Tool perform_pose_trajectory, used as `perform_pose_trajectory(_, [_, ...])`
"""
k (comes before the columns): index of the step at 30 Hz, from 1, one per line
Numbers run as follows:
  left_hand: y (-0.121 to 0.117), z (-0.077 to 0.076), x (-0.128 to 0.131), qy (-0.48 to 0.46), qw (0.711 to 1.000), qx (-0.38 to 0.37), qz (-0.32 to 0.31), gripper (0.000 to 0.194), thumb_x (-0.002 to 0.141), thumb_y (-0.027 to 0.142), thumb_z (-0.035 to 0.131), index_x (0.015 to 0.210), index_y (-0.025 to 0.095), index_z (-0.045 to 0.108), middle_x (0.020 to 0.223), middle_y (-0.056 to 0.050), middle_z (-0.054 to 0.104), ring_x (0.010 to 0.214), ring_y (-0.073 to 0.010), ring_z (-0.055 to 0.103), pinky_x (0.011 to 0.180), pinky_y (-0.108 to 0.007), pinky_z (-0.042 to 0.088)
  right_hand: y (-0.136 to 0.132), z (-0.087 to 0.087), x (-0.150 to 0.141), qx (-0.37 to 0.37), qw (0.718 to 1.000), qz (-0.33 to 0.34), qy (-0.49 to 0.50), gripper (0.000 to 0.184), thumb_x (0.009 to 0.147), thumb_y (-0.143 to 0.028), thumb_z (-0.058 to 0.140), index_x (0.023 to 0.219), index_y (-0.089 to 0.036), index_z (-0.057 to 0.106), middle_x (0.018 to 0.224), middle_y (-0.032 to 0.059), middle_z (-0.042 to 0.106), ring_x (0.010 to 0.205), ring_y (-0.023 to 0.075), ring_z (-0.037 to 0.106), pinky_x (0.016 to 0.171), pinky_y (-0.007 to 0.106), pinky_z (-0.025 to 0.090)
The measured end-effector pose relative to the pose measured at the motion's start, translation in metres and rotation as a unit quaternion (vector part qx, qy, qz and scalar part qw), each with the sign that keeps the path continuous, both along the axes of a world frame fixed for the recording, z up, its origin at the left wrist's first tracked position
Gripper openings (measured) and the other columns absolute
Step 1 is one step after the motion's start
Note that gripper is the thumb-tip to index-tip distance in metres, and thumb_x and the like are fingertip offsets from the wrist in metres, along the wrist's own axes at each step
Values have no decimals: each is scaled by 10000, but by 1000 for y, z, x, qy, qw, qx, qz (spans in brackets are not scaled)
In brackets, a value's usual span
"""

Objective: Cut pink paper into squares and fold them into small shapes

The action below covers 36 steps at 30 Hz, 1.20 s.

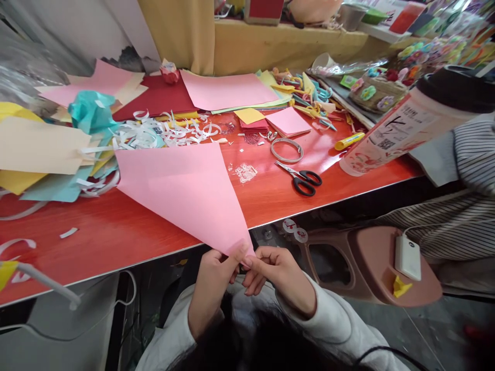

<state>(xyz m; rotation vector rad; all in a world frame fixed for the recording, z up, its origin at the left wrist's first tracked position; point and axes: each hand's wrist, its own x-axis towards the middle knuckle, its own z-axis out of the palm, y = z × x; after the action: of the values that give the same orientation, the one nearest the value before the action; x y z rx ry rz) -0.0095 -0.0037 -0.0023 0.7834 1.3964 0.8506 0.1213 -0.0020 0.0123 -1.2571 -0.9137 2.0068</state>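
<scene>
A large pink paper (185,190), folded into a triangle, lies across the front edge of the red table (116,232), its point hanging over the edge toward me. My left hand (212,278) pinches that point from the left side. My right hand (274,270) pinches the same tip from the right, fingers curled round it. Both hands sit just below the table edge, close together and touching the paper's corner.
Black-handled scissors (301,179), a roll of clear tape (286,149) and a yellow glue stick (349,140) lie to the right. White paper curls (166,131) and coloured sheets cover the back. A person in a striped sleeve (464,206) holds a cup (398,131). A pink stool (367,263) stands below.
</scene>
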Motion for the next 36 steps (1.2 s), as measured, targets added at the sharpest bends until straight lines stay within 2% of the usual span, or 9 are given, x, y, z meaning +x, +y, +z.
perform_pose_trajectory(6, [-1, 4, -4, -44, 999, -1, -27, 375, 715, 418, 550, 488, 125, 494, 450, 23, 447, 422, -59, 370, 441, -203, 297, 0, 1, 2, -1, 1000, 20, 7, 320, 712, -413, 587, 695, -95, 552, 573, 36, 629, 471, 129, 618, 445, 209, 475])
perform_pose_trajectory(12, [0, 2, -4, -28, 999, 1, -40, 418, 733, 447, 520, 462, 133, 465, 412, 28, 417, 402, -62, 365, 444, -209, 294, 3, -1, 5, -33, 997, 38, 58, 320, 704, -393, 607, 755, -78, 578, 646, 57, 647, 546, 135, 641, 507, 214, 497])
perform_pose_trajectory(18, [5, 1, 1, -7, 999, -29, -14, 397, 678, 480, 565, 517, 124, 498, 416, 30, 447, 345, -53, 358, 380, -192, 252, 6, -3, 4, -30, 998, 18, 54, 343, 683, -406, 622, 701, -76, 530, 562, 54, 627, 441, 126, 608, 405, 187, 455])
perform_pose_trajectory(21, [4, 4, 0, -9, 1000, -20, 14, 390, 641, 482, 603, 529, 127, 487, 407, 47, 439, 310, -40, 333, 355, -183, 217, 7, -1, 1, -16, 998, 21, 53, 348, 696, -431, 597, 702, -99, 495, 505, 31, 605, 352, 105, 555, 325, 157, 387])
perform_pose_trajectory(25, [-2, 8, -3, -33, 999, -13, 34, 423, 671, 497, 570, 499, 124, 469, 405, 42, 440, 305, -26, 315, 361, -178, 204, 10, 4, -1, -16, 995, 75, 68, 363, 715, -465, 561, 730, -110, 484, 435, -3, 559, 271, 78, 475, 276, 142, 329])
perform_pose_trajectory(31, [-6, 10, 1, -37, 998, -2, 51, 437, 669, 527, 557, 508, 133, 459, 398, 51, 392, 316, -26, 272, 358, -183, 170, 15, 17, 5, 23, 986, 153, 56, 416, 766, -493, 472, 877, -95, 521, 587, 54, 615, 357, 67, 527, 364, 156, 416])
perform_pose_trajectory(36, [-7, 10, 4, -26, 998, 17, 48, 438, 686, 541, 529, 527, 139, 457, 395, 45, 402, 338, -37, 297, 368, -182, 207, 14, 20, 3, 9, 983, 179, 47, 444, 745, -530, 465, 783, -91, 522, 535, 45, 589, 330, 66, 505, 358, 158, 401])
